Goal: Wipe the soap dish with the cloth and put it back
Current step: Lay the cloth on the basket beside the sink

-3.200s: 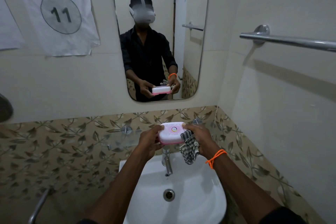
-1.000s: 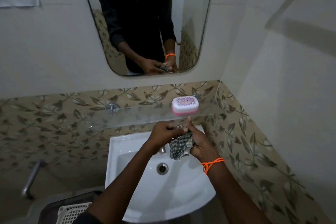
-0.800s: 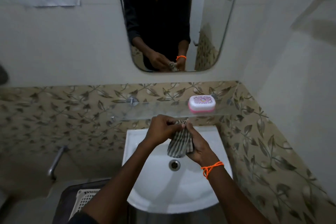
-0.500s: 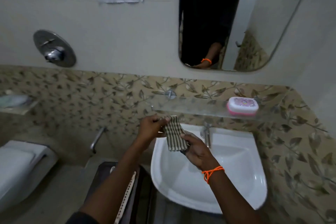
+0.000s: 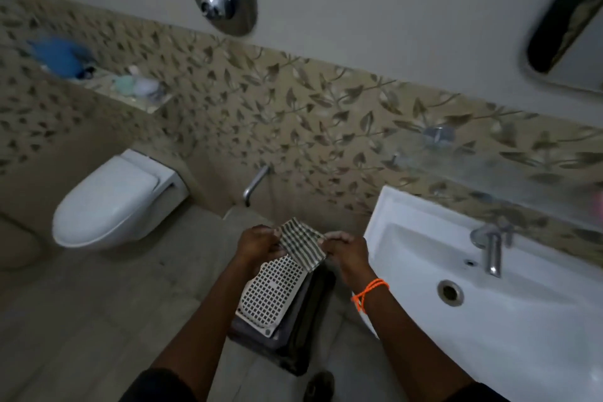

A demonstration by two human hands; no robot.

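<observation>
The striped cloth [image 5: 301,243] hung stretched between both hands, above a white perforated basket [image 5: 272,292] on the floor. The left hand [image 5: 259,243] pinched its left edge; the right hand [image 5: 346,250], with an orange thread [image 5: 368,292] at the wrist, pinched the right edge. Only a blurred pink sliver of the soap dish [image 5: 599,202] showed at the frame's right edge, on the glass shelf [image 5: 489,170] above the white washbasin [image 5: 408,238]. A wall-hung toilet [image 5: 111,199] stood left.

Striped woven cloth [image 5: 301,243], soft and matt. Beside it, the sink [image 5: 522,320] is glossy white ceramic with a polished metal tap [image 5: 491,250]; below the cloth, a perforated plastic basket [image 5: 272,290].
</observation>
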